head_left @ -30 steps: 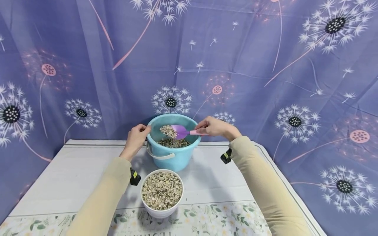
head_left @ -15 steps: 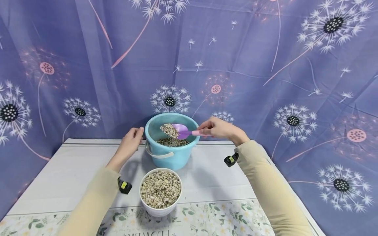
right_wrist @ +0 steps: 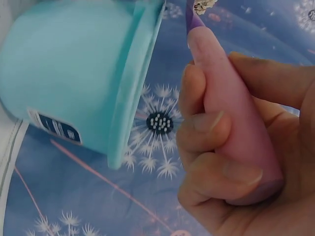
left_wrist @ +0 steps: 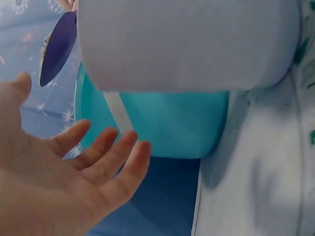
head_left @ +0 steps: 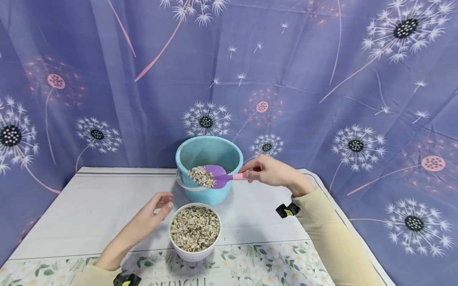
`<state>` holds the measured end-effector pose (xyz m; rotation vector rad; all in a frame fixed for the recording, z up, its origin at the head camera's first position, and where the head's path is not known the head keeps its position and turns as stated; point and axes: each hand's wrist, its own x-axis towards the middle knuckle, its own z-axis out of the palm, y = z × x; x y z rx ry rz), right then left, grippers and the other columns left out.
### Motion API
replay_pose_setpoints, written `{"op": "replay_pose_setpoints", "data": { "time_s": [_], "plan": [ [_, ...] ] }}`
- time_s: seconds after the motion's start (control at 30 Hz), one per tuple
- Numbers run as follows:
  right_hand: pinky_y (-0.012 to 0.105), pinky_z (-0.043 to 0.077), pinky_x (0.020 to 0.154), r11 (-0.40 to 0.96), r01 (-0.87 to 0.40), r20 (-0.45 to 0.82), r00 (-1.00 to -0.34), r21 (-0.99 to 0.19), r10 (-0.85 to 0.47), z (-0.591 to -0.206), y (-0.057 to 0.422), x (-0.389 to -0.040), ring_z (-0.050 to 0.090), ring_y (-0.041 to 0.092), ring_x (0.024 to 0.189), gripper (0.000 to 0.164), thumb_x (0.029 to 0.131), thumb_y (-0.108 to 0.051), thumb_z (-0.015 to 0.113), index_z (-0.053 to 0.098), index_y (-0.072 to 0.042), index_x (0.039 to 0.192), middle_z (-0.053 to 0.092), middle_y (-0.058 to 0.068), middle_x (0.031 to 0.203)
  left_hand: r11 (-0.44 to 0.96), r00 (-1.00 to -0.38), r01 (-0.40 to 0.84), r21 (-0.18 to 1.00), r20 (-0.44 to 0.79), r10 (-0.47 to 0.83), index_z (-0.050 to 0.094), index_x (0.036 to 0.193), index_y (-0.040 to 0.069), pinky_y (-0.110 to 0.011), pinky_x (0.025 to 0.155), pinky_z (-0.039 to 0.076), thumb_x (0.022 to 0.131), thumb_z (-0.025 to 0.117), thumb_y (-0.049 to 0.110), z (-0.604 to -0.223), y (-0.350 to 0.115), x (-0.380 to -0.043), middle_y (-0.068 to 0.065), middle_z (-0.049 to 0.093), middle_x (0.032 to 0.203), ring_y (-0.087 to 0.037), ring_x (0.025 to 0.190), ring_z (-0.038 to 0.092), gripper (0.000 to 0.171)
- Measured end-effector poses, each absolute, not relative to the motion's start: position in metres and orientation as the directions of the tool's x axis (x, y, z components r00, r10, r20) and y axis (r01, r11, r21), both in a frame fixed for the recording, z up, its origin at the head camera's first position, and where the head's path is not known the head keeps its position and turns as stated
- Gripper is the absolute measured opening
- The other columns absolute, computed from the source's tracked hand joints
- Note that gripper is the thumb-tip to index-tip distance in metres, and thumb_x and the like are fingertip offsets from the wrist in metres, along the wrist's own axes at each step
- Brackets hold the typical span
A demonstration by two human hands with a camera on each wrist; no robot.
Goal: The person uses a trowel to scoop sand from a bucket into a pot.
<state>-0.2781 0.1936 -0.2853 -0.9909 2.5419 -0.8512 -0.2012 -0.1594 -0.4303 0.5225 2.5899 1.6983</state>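
My right hand (head_left: 273, 171) grips the pink handle (right_wrist: 236, 118) of a small purple trowel (head_left: 220, 178). A heap of pale, grainy potting mix (head_left: 202, 176) lies on its blade, held level over the near rim of a light blue bucket (head_left: 211, 194). Closer to me stands a white pot (head_left: 195, 256), full to near its rim with the same speckled mix. Left of that pot hangs my left hand (head_left: 148, 214), fingers loosely spread and holding nothing; in the left wrist view its palm (left_wrist: 54, 182) faces the pot and bucket without touching either.
A white table (head_left: 107, 206) carries everything, its front part covered by a floral-printed strip (head_left: 272, 262). Behind the bucket hangs a purple-blue dandelion curtain (head_left: 154, 119). The bucket's white handle (head_left: 189, 187) hangs down its front.
My left hand has left the bucket's rim and come down toward me, beside the pot. The loaded trowel has moved from inside the bucket's mouth to its near rim.
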Motion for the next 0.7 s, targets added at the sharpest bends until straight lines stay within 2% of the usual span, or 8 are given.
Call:
{"op": "replay_pose_setpoints", "data": {
  "time_s": [0.13, 0.27, 0.37, 0.47, 0.57, 0.7],
  "plan": [
    [0.021, 0.031, 0.045, 0.594, -0.541, -0.04, -0.718, -0.595, -0.695, -0.296, 0.19, -0.265, 0.032, 0.007, 0.047, 0.023, 0.096, -0.009, 0.058, 0.074, -0.014, 0.111, 0.062, -0.005, 0.072, 0.377, -0.909, 0.331, 0.865, 0.186, 0.373, 0.031, 0.147, -0.001, -0.045, 0.088, 0.047, 0.098, 0.06, 0.024, -0.441, -0.157, -0.191, -0.028, 0.042, 0.137, -0.043, 0.124, 0.044, 0.061],
    [0.021, 0.034, 0.046, 0.586, -0.555, -0.033, -0.709, -0.59, -0.705, -0.312, 0.188, -0.254, 0.034, 0.005, 0.048, 0.021, 0.096, -0.008, 0.059, 0.075, -0.014, 0.109, 0.059, -0.008, 0.069, 0.35, -0.876, 0.337, 0.874, 0.155, 0.456, 0.017, 0.155, 0.008, -0.059, 0.094, 0.044, 0.093, 0.068, 0.035, -0.45, -0.157, -0.186, -0.031, 0.025, 0.149, -0.055, 0.13, 0.032, 0.085],
    [0.021, 0.036, 0.047, 0.585, -0.548, -0.034, -0.711, -0.598, -0.702, -0.324, 0.186, -0.248, 0.035, 0.004, 0.049, 0.021, 0.095, -0.007, 0.059, 0.075, -0.013, 0.108, 0.06, -0.009, 0.07, 0.325, -0.855, 0.333, 0.885, 0.139, 0.499, 0.008, 0.158, 0.016, -0.064, 0.095, 0.041, 0.089, 0.069, 0.047, -0.453, -0.156, -0.185, -0.03, 0.014, 0.155, -0.058, 0.132, 0.026, 0.097],
    [0.023, 0.041, 0.051, 0.601, -0.539, -0.04, -0.724, -0.59, -0.688, -0.332, 0.185, -0.243, 0.04, 0.004, 0.052, 0.021, 0.095, -0.008, 0.06, 0.075, -0.015, 0.107, 0.062, -0.011, 0.073, 0.307, -0.843, 0.331, 0.892, 0.134, 0.522, 0.005, 0.158, 0.016, -0.066, 0.099, 0.036, 0.086, 0.07, 0.051, -0.454, -0.156, -0.185, -0.029, 0.012, 0.156, -0.056, 0.135, 0.022, 0.103],
    [0.025, 0.044, 0.055, 0.608, -0.542, -0.039, -0.727, -0.58, -0.686, -0.338, 0.183, -0.238, 0.042, 0.004, 0.052, 0.022, 0.095, -0.008, 0.06, 0.075, -0.016, 0.108, 0.064, -0.011, 0.074, 0.322, -0.841, 0.32, 0.891, 0.11, 0.53, 0.006, 0.157, 0.012, -0.07, 0.102, 0.027, 0.085, 0.073, 0.049, -0.454, -0.156, -0.185, -0.028, 0.012, 0.157, -0.054, 0.138, 0.017, 0.105],
    [0.025, 0.042, 0.052, 0.619, -0.543, -0.033, -0.736, -0.567, -0.676, -0.343, 0.181, -0.234, 0.036, 0.003, 0.047, 0.023, 0.095, -0.008, 0.059, 0.075, -0.017, 0.109, 0.062, -0.012, 0.071, 0.352, -0.842, 0.28, 0.893, 0.053, 0.537, 0.008, 0.156, 0.008, -0.072, 0.103, 0.02, 0.085, 0.075, 0.045, -0.454, -0.156, -0.184, -0.028, 0.011, 0.157, -0.053, 0.14, 0.013, 0.104]
  ]
}}
